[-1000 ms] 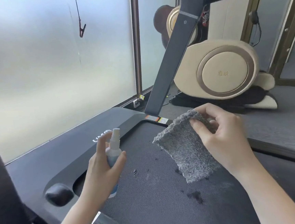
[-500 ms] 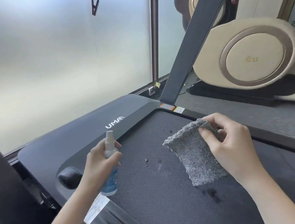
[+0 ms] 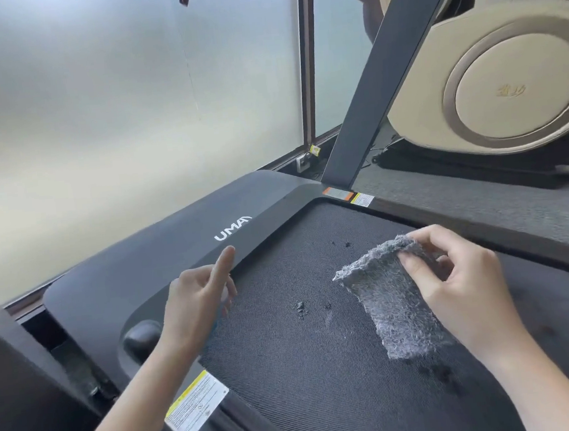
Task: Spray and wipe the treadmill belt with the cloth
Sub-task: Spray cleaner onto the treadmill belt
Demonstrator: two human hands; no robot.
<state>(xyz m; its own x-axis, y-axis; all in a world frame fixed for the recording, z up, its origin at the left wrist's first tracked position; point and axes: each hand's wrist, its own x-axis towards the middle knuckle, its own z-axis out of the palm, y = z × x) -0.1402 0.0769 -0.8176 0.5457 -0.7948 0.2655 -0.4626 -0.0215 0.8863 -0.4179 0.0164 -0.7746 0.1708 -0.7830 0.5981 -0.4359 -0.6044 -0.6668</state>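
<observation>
Treadmill belt (image 3: 324, 366): dark woven surface, taken here as the reference. Cloth (image 3: 397, 301): grey, shaggy, hanging over the belt's right half, lower edge near the belt; whether it touches cannot be told. Right hand (image 3: 461, 289): above the belt's right side, thumb and fingertips pinching the cloth's upper corner. Left hand (image 3: 197, 302): over the belt's left front edge, index finger straight and pointing forward, other fingers curled round a spray bottle (image 3: 225, 293), of which only pale and blue slivers show past the palm. Lint clump (image 3: 299, 307): on the belt, between the two hands. Dark stain (image 3: 441, 371): on the belt, just below the cloth. Motor cover (image 3: 176, 255): black, lettered UMA, bordering the belt's front. Warning label (image 3: 196, 407): white and yellow, at the belt's left rail. Upright post (image 3: 384, 76): rising from the belt's front right corner. Frosted window (image 3: 95, 111): beyond the motor cover.
</observation>
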